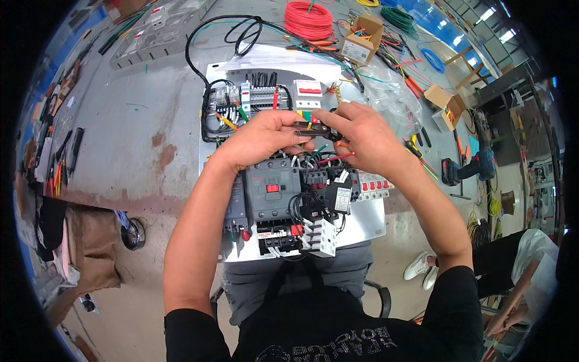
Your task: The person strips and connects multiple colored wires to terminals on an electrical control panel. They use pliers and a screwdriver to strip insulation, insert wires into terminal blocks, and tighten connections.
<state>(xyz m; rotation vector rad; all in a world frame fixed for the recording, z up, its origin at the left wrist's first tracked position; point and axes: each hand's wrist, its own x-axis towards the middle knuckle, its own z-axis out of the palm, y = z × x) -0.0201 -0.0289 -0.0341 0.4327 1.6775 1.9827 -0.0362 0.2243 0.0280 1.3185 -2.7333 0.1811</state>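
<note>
Over the far part of a metal mounting plate (368, 220), both my hands meet at a pair of black-jawed pliers (319, 130). My right hand (373, 137) is closed round the pliers, whose handles are mostly hidden by the palm. My left hand (263, 140) is pinched at the jaws on what looks like a thin wire, largely covered by the fingers; a small yellow bit shows there. Just below my hands sits a large grey contactor (273, 188) with a red centre. Beside it are a black relay block (339, 196) and red-switched breakers (375, 186). Loose coloured wires stick up between.
Beyond my hands are a terminal strip (269, 96) and a white breaker (308, 93). A red wire coil (308, 20), an open carton (362, 40) and a plastic bag (392, 90) lie farther back. A cordless drill (469, 168) stands right; another person (525, 271) is at lower right.
</note>
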